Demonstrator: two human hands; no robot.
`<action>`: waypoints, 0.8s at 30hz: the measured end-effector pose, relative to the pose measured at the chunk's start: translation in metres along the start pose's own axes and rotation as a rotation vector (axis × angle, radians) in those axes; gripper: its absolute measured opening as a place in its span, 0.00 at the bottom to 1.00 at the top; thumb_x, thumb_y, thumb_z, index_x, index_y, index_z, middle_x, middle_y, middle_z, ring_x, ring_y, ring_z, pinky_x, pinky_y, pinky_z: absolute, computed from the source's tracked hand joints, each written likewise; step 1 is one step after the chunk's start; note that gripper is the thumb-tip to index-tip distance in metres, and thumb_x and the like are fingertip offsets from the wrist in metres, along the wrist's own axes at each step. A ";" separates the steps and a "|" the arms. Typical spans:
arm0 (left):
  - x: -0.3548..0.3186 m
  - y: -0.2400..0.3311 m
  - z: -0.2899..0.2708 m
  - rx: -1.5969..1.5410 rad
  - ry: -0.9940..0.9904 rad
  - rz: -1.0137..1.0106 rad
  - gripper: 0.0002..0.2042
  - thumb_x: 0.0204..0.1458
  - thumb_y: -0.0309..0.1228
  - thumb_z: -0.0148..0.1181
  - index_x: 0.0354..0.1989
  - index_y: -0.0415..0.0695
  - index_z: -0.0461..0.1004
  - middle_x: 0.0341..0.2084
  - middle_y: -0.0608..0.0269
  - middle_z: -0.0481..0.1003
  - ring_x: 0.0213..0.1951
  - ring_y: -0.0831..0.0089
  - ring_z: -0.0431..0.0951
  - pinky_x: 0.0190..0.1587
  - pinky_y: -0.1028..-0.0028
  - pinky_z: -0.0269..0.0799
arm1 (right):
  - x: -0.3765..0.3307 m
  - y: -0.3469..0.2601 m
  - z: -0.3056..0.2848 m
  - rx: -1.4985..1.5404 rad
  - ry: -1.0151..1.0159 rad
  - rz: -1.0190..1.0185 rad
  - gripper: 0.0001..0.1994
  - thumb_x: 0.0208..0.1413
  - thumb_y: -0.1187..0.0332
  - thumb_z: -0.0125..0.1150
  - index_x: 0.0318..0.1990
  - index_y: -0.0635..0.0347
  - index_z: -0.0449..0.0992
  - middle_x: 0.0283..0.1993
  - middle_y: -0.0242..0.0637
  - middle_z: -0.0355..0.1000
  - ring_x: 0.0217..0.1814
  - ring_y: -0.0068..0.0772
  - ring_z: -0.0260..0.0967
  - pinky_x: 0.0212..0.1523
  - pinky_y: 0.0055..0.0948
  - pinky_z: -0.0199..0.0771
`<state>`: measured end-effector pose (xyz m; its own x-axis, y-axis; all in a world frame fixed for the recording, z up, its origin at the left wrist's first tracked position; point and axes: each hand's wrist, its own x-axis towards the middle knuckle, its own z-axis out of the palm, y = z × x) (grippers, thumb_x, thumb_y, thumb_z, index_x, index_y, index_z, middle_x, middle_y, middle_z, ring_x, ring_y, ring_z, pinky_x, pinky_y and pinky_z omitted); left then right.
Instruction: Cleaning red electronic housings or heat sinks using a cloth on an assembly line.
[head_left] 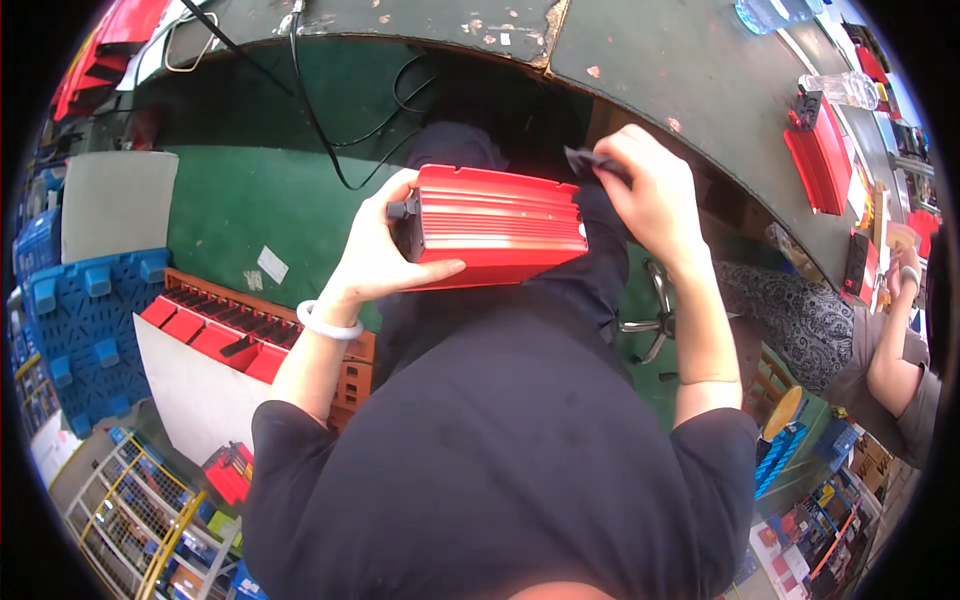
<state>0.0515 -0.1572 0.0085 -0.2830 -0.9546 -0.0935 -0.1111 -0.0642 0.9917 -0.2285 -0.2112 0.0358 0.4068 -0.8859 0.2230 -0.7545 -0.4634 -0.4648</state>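
Note:
A red, finned metal box (505, 225), which looks like a power inverter, is held up over my lap. My left hand (375, 250) grips it at its left end, thumb along the near side, beside a black fitting (402, 209) on that end. Off the box's right end, my right hand (650, 195) is closed on a small dark cloth (588, 163). The cloth sits apart from the box, close to the bench edge. The box's underside and the left fingers behind it are hidden.
A dark green bench (660, 60) runs across the front, with black cables (315, 110) hanging from its left part. Another red box (822, 155) lies on it at right. A crate of red boxes (215, 330) and a blue pallet (90, 320) stand left. A co-worker's arm (893, 335) shows far right.

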 end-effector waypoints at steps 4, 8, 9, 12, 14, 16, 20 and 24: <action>0.005 0.004 0.003 0.101 -0.048 0.030 0.32 0.28 0.33 0.76 0.46 0.41 0.68 0.38 0.61 0.74 0.42 0.75 0.74 0.49 0.73 0.69 | 0.018 -0.035 0.005 0.363 0.194 -0.102 0.11 0.39 0.82 0.61 0.33 0.64 0.73 0.29 0.39 0.68 0.32 0.32 0.68 0.34 0.24 0.69; 0.007 0.005 0.002 0.173 -0.072 -0.045 0.37 0.29 0.37 0.76 0.52 0.38 0.66 0.40 0.58 0.74 0.43 0.72 0.74 0.50 0.71 0.69 | 0.034 -0.065 0.041 0.270 0.018 -0.389 0.12 0.43 0.78 0.60 0.38 0.61 0.76 0.34 0.40 0.68 0.38 0.41 0.68 0.36 0.33 0.71; 0.007 0.005 0.002 0.178 -0.069 -0.044 0.37 0.29 0.37 0.76 0.52 0.38 0.66 0.40 0.58 0.74 0.43 0.72 0.74 0.50 0.71 0.69 | 0.033 -0.067 0.041 0.253 -0.058 -0.362 0.12 0.43 0.78 0.58 0.39 0.61 0.75 0.35 0.41 0.68 0.39 0.42 0.67 0.38 0.34 0.70; 0.004 0.002 0.003 0.034 -0.019 -0.031 0.34 0.30 0.34 0.75 0.50 0.38 0.67 0.40 0.60 0.74 0.44 0.72 0.74 0.50 0.72 0.68 | 0.024 -0.063 0.039 0.199 -0.126 -0.361 0.11 0.44 0.77 0.55 0.38 0.63 0.75 0.34 0.41 0.67 0.39 0.42 0.66 0.39 0.36 0.69; -0.001 0.000 0.001 0.014 0.000 -0.049 0.33 0.31 0.33 0.75 0.49 0.39 0.67 0.39 0.61 0.74 0.44 0.73 0.74 0.50 0.72 0.68 | 0.010 -0.044 0.038 0.169 -0.120 -0.357 0.09 0.45 0.74 0.53 0.36 0.64 0.74 0.33 0.42 0.67 0.38 0.42 0.65 0.40 0.37 0.68; -0.003 -0.004 -0.002 0.006 0.051 -0.060 0.31 0.32 0.29 0.75 0.48 0.40 0.67 0.40 0.62 0.74 0.44 0.75 0.73 0.50 0.74 0.68 | -0.003 -0.018 0.032 0.017 -0.261 -0.211 0.13 0.44 0.79 0.54 0.40 0.66 0.74 0.35 0.43 0.68 0.40 0.45 0.67 0.41 0.37 0.70; 0.001 0.000 0.000 -0.028 0.010 -0.084 0.32 0.32 0.28 0.75 0.49 0.40 0.67 0.39 0.63 0.74 0.43 0.76 0.73 0.50 0.74 0.68 | 0.001 -0.029 0.040 0.211 -0.106 -0.228 0.10 0.44 0.79 0.55 0.37 0.66 0.73 0.32 0.42 0.65 0.36 0.46 0.67 0.37 0.37 0.70; 0.004 0.007 0.002 -0.013 -0.058 -0.095 0.33 0.31 0.28 0.75 0.50 0.39 0.66 0.40 0.64 0.73 0.43 0.77 0.73 0.49 0.75 0.68 | 0.019 -0.058 0.049 0.354 -0.133 -0.287 0.13 0.45 0.79 0.53 0.42 0.64 0.72 0.35 0.43 0.65 0.40 0.44 0.66 0.42 0.37 0.68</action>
<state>0.0474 -0.1611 0.0147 -0.3262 -0.9257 -0.1917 -0.1280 -0.1577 0.9792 -0.1517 -0.1997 0.0254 0.6529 -0.7021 0.2841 -0.3894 -0.6329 -0.6692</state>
